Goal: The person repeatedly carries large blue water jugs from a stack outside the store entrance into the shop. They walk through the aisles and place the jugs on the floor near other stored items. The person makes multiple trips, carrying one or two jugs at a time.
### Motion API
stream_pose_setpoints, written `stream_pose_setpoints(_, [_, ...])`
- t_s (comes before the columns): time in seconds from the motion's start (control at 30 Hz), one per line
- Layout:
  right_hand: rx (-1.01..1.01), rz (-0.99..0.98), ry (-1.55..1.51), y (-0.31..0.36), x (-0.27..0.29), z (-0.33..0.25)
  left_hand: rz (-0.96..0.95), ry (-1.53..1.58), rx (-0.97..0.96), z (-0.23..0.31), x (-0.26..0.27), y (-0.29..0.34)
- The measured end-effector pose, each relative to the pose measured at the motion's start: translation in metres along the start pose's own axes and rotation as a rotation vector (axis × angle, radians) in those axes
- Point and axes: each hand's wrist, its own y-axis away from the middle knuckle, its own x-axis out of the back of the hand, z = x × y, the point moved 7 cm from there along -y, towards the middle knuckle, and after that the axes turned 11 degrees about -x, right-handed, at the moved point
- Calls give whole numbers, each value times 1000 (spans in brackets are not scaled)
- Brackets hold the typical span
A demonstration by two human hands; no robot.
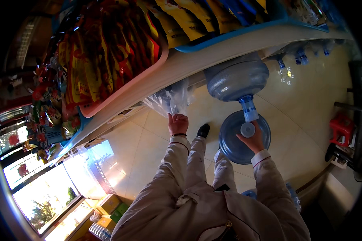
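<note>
My left hand (178, 124) is closed, fingers curled, at the lower edge of a clear plastic bag (169, 97) that hangs by the table edge. The bag seems gripped there, though the fingers hide the contact. With my right hand (255, 139) I hold the neck of a large blue water jug (233, 146), its round pale top (247, 129) showing between thumb and fingers. This jug stands upright on the floor by my foot. Just beyond it, a second water jug (237, 80) lies on its side, its neck pointing towards me.
A long pale table (189, 66) crosses ahead, bearing a pink tray (120, 90) and a blue tray (237, 32) full of packets. More jugs (301, 57) lie beneath it. To the right is a red stool (342, 128); cartons (108, 204) stand at lower left.
</note>
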Motion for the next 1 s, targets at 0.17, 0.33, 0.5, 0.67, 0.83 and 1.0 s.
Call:
stream_pose_setpoints(0.17, [33,22,-49,44,60,-22,28,-28,4,-19,-36,53])
stream_pose_setpoints(0.33, [68,29,83,90,117,-40,18,-115,31,-6,-52,136])
stream_pose_setpoints(0.5, [80,-72,159,130,153,-51,-106,-157,-10,38,-77,236])
stream_pose_setpoints(0.67, [30,-277,270,132,149,-16,-149,-244,-267,109,-106,322])
stream_pose_setpoints(0.83, [-33,-335,525,134,124,62,-45,-397,-265,161,-55,360])
stream_pose_setpoints(1.0, [-63,-576,678,165,80,66,151,-435,-208,184,85,430])
